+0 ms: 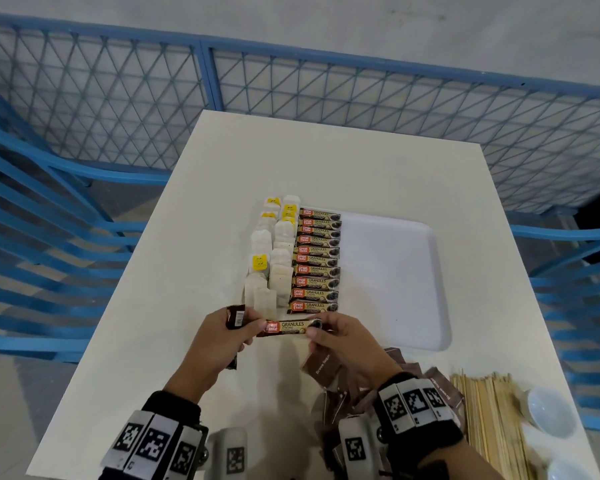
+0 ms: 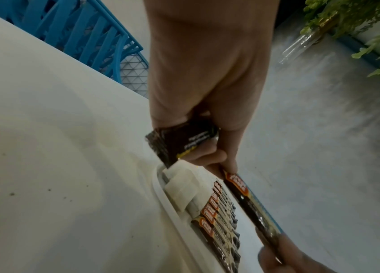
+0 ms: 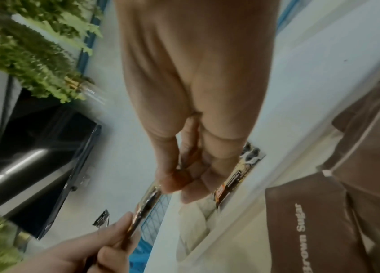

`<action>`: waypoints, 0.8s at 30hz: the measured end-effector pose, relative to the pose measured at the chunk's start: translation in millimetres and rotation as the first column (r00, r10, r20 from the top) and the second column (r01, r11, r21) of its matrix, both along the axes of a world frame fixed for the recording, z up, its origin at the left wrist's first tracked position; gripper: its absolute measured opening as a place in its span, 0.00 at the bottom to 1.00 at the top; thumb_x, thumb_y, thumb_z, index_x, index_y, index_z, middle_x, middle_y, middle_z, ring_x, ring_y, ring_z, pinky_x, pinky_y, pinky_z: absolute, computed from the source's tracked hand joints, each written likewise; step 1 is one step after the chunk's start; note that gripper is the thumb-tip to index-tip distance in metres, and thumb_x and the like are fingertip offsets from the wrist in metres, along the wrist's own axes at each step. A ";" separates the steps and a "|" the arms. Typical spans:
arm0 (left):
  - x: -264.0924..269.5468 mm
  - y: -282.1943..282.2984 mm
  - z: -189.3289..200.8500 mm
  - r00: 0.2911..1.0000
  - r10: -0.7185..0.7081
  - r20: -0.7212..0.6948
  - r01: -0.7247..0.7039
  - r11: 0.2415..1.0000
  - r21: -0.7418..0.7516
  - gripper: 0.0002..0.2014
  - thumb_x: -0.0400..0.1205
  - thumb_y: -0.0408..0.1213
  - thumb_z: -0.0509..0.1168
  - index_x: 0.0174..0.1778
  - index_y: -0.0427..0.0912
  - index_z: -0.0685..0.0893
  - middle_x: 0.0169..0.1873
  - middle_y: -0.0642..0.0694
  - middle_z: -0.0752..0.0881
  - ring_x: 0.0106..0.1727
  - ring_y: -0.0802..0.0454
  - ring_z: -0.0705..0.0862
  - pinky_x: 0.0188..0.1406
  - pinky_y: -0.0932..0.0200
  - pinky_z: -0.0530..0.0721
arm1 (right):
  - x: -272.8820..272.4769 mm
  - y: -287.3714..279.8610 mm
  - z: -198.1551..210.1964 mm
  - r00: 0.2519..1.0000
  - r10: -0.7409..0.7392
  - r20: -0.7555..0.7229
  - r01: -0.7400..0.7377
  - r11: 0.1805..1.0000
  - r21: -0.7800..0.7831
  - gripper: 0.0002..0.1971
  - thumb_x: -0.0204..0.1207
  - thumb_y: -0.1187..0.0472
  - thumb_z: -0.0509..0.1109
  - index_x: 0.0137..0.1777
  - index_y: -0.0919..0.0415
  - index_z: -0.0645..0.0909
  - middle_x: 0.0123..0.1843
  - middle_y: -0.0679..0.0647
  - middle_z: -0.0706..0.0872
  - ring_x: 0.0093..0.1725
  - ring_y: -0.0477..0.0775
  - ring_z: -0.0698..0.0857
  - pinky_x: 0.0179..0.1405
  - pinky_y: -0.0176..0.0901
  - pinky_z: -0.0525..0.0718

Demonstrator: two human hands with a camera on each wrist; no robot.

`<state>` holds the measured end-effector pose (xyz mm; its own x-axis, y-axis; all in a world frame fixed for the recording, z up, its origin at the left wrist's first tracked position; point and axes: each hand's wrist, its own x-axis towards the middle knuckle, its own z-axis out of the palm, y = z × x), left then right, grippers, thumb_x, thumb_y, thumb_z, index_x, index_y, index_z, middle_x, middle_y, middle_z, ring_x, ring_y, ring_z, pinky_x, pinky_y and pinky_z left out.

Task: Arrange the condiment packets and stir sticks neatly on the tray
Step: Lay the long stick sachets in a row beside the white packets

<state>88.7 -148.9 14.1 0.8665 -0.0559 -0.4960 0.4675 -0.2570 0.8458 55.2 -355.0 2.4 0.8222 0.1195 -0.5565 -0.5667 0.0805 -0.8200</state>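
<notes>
Just above the tray's near-left corner, a brown and gold coffee sachet (image 1: 291,328) is held level between both hands. My left hand (image 1: 248,332) pinches its left end and also grips a bundle of dark sachets (image 1: 235,317). My right hand (image 1: 321,336) pinches its right end. The white tray (image 1: 395,278) carries a neat column of coffee sachets (image 1: 316,261) and, left of them, white tea bags (image 1: 274,258). The left wrist view shows my left hand (image 2: 221,162), the bundle (image 2: 179,142) and the held sachet (image 2: 249,208). In the right wrist view, my right hand (image 3: 179,186) pinches the sachet (image 3: 147,205).
Brown sugar packets (image 1: 326,368) lie loose on the white table under my right wrist. A heap of wooden stir sticks (image 1: 492,420) lies at the near right, beside two white bowls (image 1: 548,410). The tray's right half is bare. Blue chairs and a blue mesh fence surround the table.
</notes>
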 end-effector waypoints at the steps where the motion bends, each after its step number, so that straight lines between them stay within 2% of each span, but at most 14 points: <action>1: -0.6 -1.8 -0.5 1.000 -0.012 0.004 0.012 1.000 0.004 0.01 0.77 0.30 0.71 0.40 0.38 0.88 0.27 0.48 0.84 0.25 0.60 0.76 0.28 0.66 0.74 | 0.4 -1.1 -1.7 0.999 -0.043 -0.010 0.043 0.999 0.005 0.04 0.76 0.67 0.69 0.49 0.63 0.83 0.37 0.55 0.84 0.33 0.46 0.84 0.37 0.36 0.84; 5: -1.8 -5.8 -3.9 1.000 -0.011 -0.019 0.011 1.000 -0.001 0.02 0.78 0.31 0.70 0.41 0.38 0.87 0.28 0.48 0.84 0.27 0.58 0.76 0.28 0.68 0.75 | 0.5 -4.6 -6.9 0.995 -0.096 0.010 0.096 0.995 -0.017 0.04 0.78 0.70 0.66 0.47 0.67 0.83 0.34 0.55 0.84 0.29 0.44 0.82 0.32 0.30 0.82; 8: -4.0 -5.6 -2.9 0.997 0.032 -0.065 -0.035 0.998 -0.052 0.04 0.81 0.33 0.66 0.47 0.37 0.83 0.34 0.46 0.86 0.30 0.55 0.77 0.30 0.66 0.77 | 1.3 -11.0 -14.2 0.995 -0.091 0.044 0.097 0.980 -0.171 0.04 0.76 0.69 0.69 0.48 0.64 0.84 0.36 0.53 0.87 0.30 0.44 0.81 0.31 0.28 0.80; 11: -4.8 -3.5 -0.8 0.987 0.114 -0.114 -0.128 0.984 -0.122 0.06 0.83 0.35 0.63 0.52 0.37 0.77 0.40 0.42 0.83 0.33 0.51 0.78 0.34 0.61 0.77 | 5.4 -20.4 -25.7 0.991 -0.130 0.044 0.137 0.939 -0.315 0.03 0.75 0.67 0.70 0.47 0.59 0.83 0.38 0.51 0.88 0.30 0.41 0.81 0.30 0.25 0.79; 14: -3.2 -1.3 -2.5 0.955 0.214 -0.203 -0.255 0.946 -0.199 0.03 0.85 0.33 0.57 0.50 0.37 0.73 0.39 0.40 0.80 0.32 0.49 0.78 0.31 0.59 0.76 | 9.7 -27.2 -35.0 0.994 -0.093 0.062 0.111 0.876 -0.470 0.03 0.74 0.64 0.73 0.45 0.56 0.82 0.38 0.48 0.88 0.34 0.40 0.83 0.34 0.26 0.77; 17: -3.4 -1.5 -5.9 0.937 0.243 -0.251 -0.303 0.924 -0.234 0.05 0.85 0.32 0.54 0.52 0.34 0.71 0.37 0.41 0.78 0.29 0.49 0.77 0.26 0.62 0.77 | 14.9 -30.9 -39.6 0.997 -0.049 0.059 0.075 0.815 -0.575 0.05 0.72 0.60 0.75 0.44 0.55 0.82 0.38 0.48 0.86 0.38 0.41 0.82 0.35 0.28 0.75; 21: -5.6 -3.7 -6.9 0.928 0.257 -0.270 -0.329 0.904 -0.272 0.03 0.85 0.29 0.54 0.48 0.34 0.72 0.37 0.39 0.76 0.32 0.46 0.78 0.33 0.57 0.78 | 19.7 -31.4 -43.1 0.999 -0.016 0.046 0.042 0.763 -0.645 0.07 0.71 0.59 0.75 0.47 0.58 0.83 0.41 0.50 0.86 0.43 0.47 0.83 0.40 0.31 0.77; 24: -6.2 -2.9 -6.8 0.928 0.262 -0.265 -0.337 0.894 -0.295 0.06 0.84 0.27 0.55 0.43 0.35 0.73 0.36 0.39 0.76 0.37 0.43 0.81 0.41 0.53 0.81 | 20.1 -30.8 -44.9 0.998 -0.028 0.053 0.056 0.749 -0.660 0.07 0.71 0.60 0.75 0.47 0.60 0.84 0.42 0.50 0.86 0.44 0.48 0.83 0.46 0.35 0.78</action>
<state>82.5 -151.8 7.3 0.7437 -0.0033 -0.6685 0.6556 0.1997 0.7283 75.3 -385.8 -42.5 0.8393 -0.3013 -0.4526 -0.5437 -0.4664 -0.6977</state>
